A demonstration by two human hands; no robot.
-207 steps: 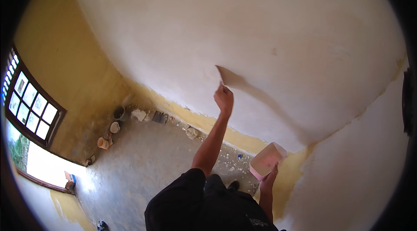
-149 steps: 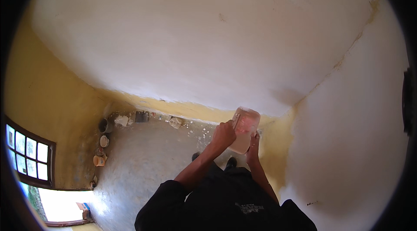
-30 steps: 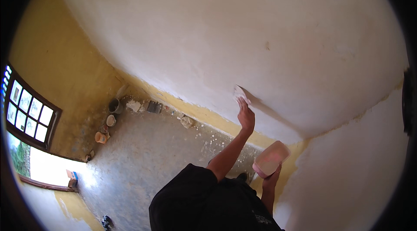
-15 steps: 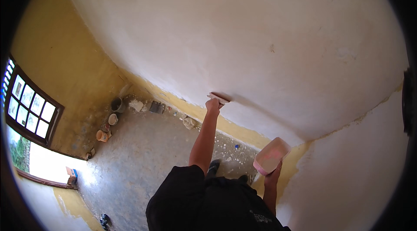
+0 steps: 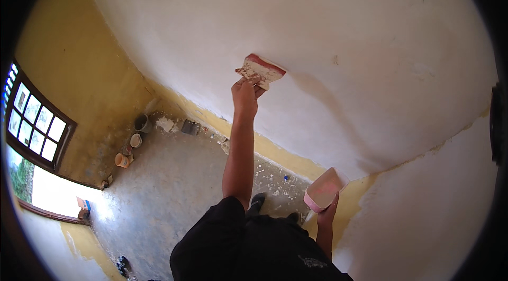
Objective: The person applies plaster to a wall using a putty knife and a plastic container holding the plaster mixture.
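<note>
My left hand (image 5: pixel 245 97) is raised in front of a whitish wall (image 5: pixel 360 27), with the fingers closed on a wide putty knife (image 5: pixel 263 72). Its pale blade is smeared with reddish-brown specks and has a red strip along the far edge, which lies at the wall surface. Lower and to the right, my right hand (image 5: pixel 328 212) grips a pink rectangular tub (image 5: pixel 313 204) by its side. The tub is tilted toward me, and pale pinkish paste coats its inside.
A yellow band (image 5: pixel 286 157) runs along the wall's foot. On the speckled concrete floor (image 5: pixel 164 191), several buckets (image 5: pixel 136 140) and a dark grey block (image 5: pixel 189 127) stand near the far left corner. A window (image 5: pixel 37 125) and a small box (image 5: pixel 83 207) are at left.
My left hand has moved up the wall with the putty knife, and the blade's face has turned into view. The tub in my right hand has shifted slightly left.
</note>
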